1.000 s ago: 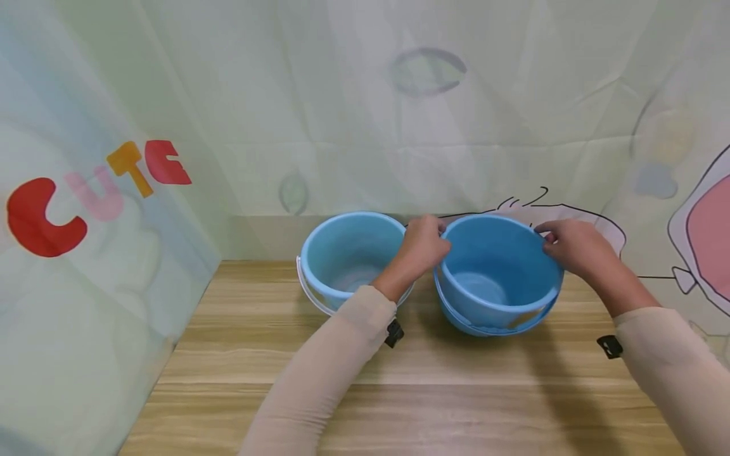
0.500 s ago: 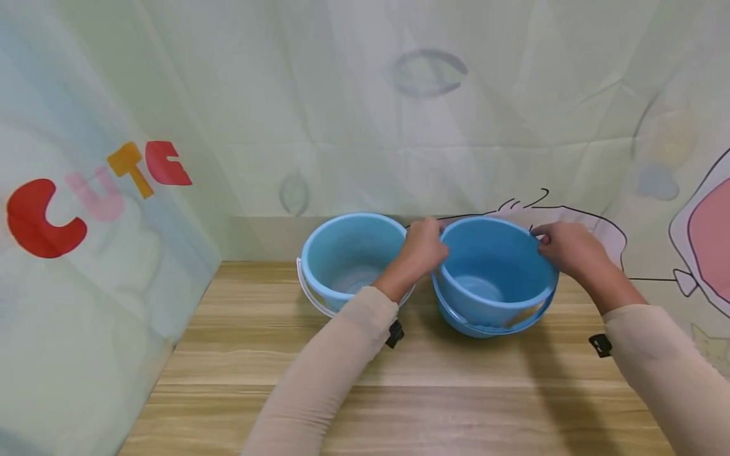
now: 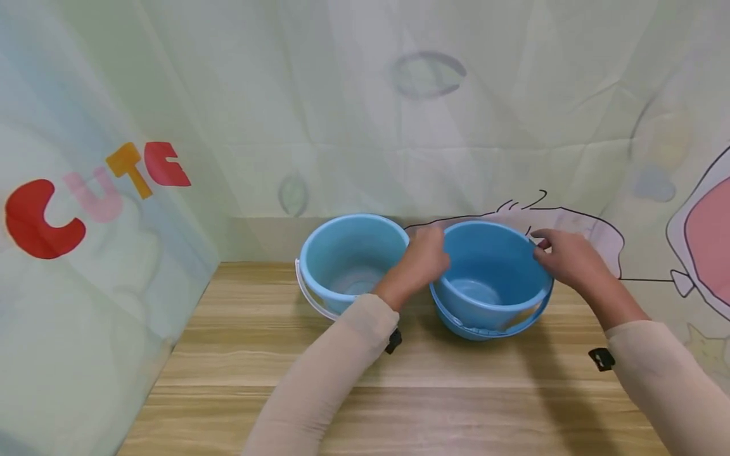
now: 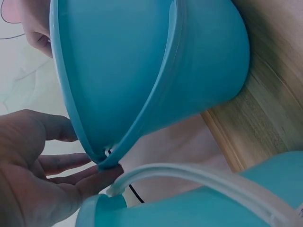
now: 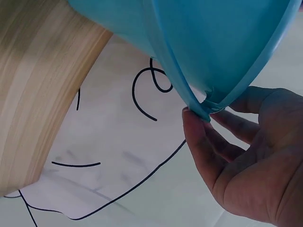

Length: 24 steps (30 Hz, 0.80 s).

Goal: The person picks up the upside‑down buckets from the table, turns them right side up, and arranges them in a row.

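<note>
Two blue buckets stand side by side in the head view. The darker right bucket (image 3: 485, 266) has its blue handle lowered across the front. My left hand (image 3: 422, 256) holds its left rim, and in the left wrist view the fingers (image 4: 102, 182) lie against the handle joint. My right hand (image 3: 567, 256) grips the opposite rim; in the right wrist view its fingertips meet the bucket's handle joint (image 5: 206, 109). The lighter left bucket (image 3: 350, 253) has a white handle (image 3: 310, 294) and is partly covered by my left wrist. Both buckets look empty inside.
The wood-grain table (image 3: 365, 411) runs up to a printed cloth backdrop (image 3: 342, 126) behind the buckets. Another cloth on the left carries coloured letters (image 3: 94, 196). Black wrist mounts (image 3: 601, 359) stick out from both sleeves.
The right bucket has shifted slightly left and toward me, with both hands still at its rim. The left bucket keeps its place.
</note>
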Tool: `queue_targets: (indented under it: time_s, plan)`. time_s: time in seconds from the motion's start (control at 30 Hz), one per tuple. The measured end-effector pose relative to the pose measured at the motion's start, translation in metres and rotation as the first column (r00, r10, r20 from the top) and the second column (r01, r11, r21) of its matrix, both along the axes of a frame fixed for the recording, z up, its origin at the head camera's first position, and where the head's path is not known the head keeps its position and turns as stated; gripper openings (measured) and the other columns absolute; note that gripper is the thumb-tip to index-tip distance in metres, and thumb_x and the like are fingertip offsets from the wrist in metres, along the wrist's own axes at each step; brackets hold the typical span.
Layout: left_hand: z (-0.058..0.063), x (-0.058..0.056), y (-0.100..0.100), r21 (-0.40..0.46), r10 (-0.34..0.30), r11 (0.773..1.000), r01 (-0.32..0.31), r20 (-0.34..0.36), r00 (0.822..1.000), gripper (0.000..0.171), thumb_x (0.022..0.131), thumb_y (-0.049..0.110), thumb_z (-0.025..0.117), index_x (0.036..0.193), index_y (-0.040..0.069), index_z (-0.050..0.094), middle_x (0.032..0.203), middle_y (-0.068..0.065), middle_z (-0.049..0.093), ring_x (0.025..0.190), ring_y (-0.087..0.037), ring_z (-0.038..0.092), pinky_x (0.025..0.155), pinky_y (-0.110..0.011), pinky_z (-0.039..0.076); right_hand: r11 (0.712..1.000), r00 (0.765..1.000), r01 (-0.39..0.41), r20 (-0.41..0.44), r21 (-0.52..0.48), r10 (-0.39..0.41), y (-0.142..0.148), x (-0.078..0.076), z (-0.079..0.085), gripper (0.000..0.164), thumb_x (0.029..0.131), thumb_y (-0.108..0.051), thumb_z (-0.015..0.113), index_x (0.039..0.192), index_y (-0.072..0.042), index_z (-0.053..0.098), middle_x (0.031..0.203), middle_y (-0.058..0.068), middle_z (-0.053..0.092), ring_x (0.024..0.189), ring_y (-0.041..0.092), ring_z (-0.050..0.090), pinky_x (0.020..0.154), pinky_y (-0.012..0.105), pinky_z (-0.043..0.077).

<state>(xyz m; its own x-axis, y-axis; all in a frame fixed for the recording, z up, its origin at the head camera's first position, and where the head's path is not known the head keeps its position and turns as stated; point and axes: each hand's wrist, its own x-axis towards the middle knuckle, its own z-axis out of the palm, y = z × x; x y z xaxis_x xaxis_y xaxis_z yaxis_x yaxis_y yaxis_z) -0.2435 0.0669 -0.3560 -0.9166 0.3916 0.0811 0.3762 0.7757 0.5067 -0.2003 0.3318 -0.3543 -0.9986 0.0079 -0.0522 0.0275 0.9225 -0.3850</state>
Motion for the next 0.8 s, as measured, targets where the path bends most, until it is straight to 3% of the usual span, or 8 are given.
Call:
queue_targets:
  time_s: [0.07,0.13,0.23,0.37,0.53,0.63,0.8]
  plan:
    - [0.0,0.004,0.0,-0.029,-0.011,1.0,0.011,-0.016,1.0,0.022,0.093,0.003,0.062,0.074,0.009,0.052,0.072,-0.003,0.047,0.064,-0.016,0.046,0.052,-0.025,0.041,0.999,1.0,0.009,0.001,-0.031,-0.009,0.001,0.006,-0.002,0.059,0.105,-0.024,0.052,0.152,0.009,0.037,0.141,0.039,0.05,0.117,0.058,0.06,0.086,0.064,0.057]
    - [0.0,0.01,0.0,-0.041,-0.029,0.999,0.028,-0.032,0.999,0.006,0.096,0.009,0.063,0.092,0.004,0.062,0.094,-0.008,0.06,0.081,-0.019,0.058,0.064,-0.028,0.05,0.997,1.0,0.016,-0.001,-0.071,-0.016,0.002,0.014,-0.005,0.066,0.106,-0.028,0.052,0.156,0.009,0.029,0.149,0.04,0.042,0.127,0.062,0.052,0.089,0.068,0.053]
    - [-0.001,0.021,-0.001,-0.048,-0.057,0.997,0.053,-0.073,0.996,0.033,0.099,0.018,0.062,0.124,-0.003,0.063,0.131,-0.016,0.06,0.117,-0.025,0.061,0.092,-0.034,0.056,0.994,1.0,0.017,-0.022,-0.104,-0.02,0.002,0.03,-0.01,0.073,0.107,-0.033,0.052,0.158,0.011,0.022,0.152,0.043,0.036,0.13,0.065,0.045,0.09,0.071,0.051]
    - [-0.006,0.04,-0.004,-0.045,-0.081,0.996,0.075,-0.15,0.985,0.061,0.1,0.029,0.065,0.147,-0.006,0.049,0.157,-0.022,0.042,0.146,-0.032,0.043,0.117,-0.046,0.044,0.993,0.998,0.009,-0.057,-0.12,-0.016,0.0,0.053,-0.021,0.076,0.108,-0.037,0.051,0.157,0.013,0.02,0.148,0.045,0.038,0.127,0.067,0.045,0.087,0.074,0.051]
    - [-0.014,0.062,-0.009,-0.13,-0.076,0.99,0.051,-0.195,0.978,0.067,0.1,0.041,0.064,0.149,-0.003,0.049,0.164,-0.024,0.033,0.155,-0.038,0.031,0.124,-0.052,0.03,0.973,0.998,-0.028,-0.053,-0.229,0.017,-0.006,0.067,-0.033,0.072,0.111,-0.032,0.046,0.158,0.013,0.016,0.154,0.043,0.031,0.131,0.068,0.042,0.09,0.072,0.049]
    - [-0.019,0.07,-0.01,-0.154,-0.06,0.988,0.029,-0.195,0.979,0.067,0.101,0.044,0.062,0.148,-0.002,0.051,0.164,-0.025,0.032,0.155,-0.041,0.029,0.122,-0.052,0.034,0.965,0.999,-0.03,-0.052,-0.26,0.017,-0.007,0.068,-0.037,0.073,0.111,-0.032,0.044,0.16,0.011,0.012,0.156,0.043,0.028,0.131,0.069,0.04,0.09,0.072,0.049]
    - [-0.028,0.072,-0.013,-0.093,-0.037,0.995,0.024,-0.149,0.988,0.068,0.102,0.046,0.059,0.146,-0.005,0.052,0.164,-0.026,0.031,0.154,-0.04,0.03,0.117,-0.051,0.041,0.967,0.999,-0.024,-0.05,-0.254,0.012,-0.007,0.065,-0.039,0.073,0.111,-0.032,0.044,0.16,0.01,0.011,0.156,0.043,0.029,0.131,0.068,0.041,0.09,0.071,0.049]
